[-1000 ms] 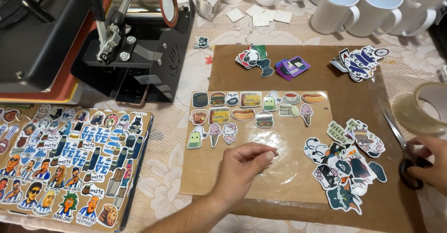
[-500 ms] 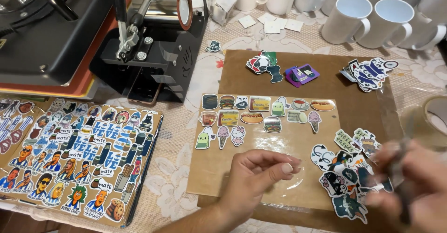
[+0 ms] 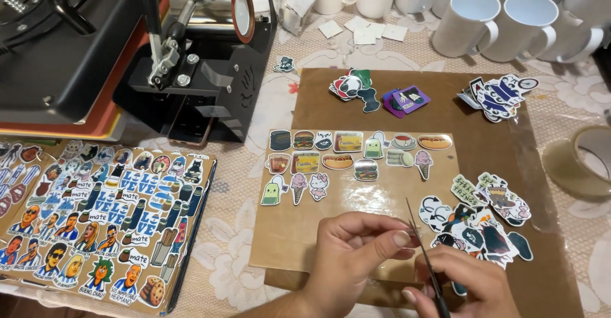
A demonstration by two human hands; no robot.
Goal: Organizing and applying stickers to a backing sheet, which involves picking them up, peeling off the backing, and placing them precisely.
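The right hand [image 3: 468,283], which a second ago rested on the scissors at the right edge of the table, has come across to the near edge of the brown board [image 3: 484,108] and now holds the scissors [image 3: 425,254], grip closed round the handles, blades pointing up and away. The left hand [image 3: 356,248], flat with fingers spread on the clear sheet [image 3: 375,197] before, has lifted and drawn in; thumb and forefinger are pinched narrow right at the blades, on what looks like a thin clear edge, though what they hold is too small to tell. Both hands now meet over the sheet's near edge, so cutting seems to be the step in hand. The rows of small stickers [image 3: 356,149] lie unmoved on the sheet, the loose sticker pile [image 3: 480,219] just right of the hands, and the tape roll [image 3: 582,162] sits by the right edge.
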